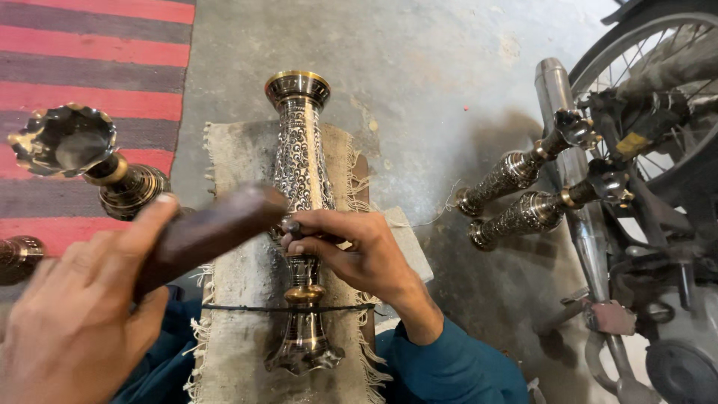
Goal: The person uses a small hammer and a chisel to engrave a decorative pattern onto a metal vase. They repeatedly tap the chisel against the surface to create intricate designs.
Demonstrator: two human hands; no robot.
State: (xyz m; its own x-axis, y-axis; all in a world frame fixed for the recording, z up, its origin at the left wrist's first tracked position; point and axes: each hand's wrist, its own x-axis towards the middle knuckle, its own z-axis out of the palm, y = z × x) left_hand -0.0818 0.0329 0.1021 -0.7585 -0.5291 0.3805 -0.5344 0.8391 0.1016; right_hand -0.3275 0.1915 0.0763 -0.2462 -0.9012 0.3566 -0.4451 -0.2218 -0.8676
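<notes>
The left hand (71, 314) is clenched around a dark wooden mallet (206, 232), its head raised just above the work; the right hand (351, 251) pinches a small punch (292, 226) between thumb and fingers, tip set against the engraved brass vase (301, 217); the vase lies lengthwise on a frayed cloth pad (239, 299), mouth away from the person, foot near the body, with a thin dark cord (284, 307) stretched across its narrow neck. The main risk, as I judge it, is a glancing blow; the mallet head hangs close over the right fingers (318, 247), so a strike off the punch's end could land on them instead. A tilted punch could skid over the rounded, polished surface and scar the pattern; too hard a hit might dent the thin wall. The vase is round and held mostly by the cord and the hand; it could roll on the pad under an off-centre blow. More vases stand near: one (82, 157) just left of the pad, two (523, 194) leaning by a motorcycle (643, 187) at right; a wide backswing might clip the left one.
</notes>
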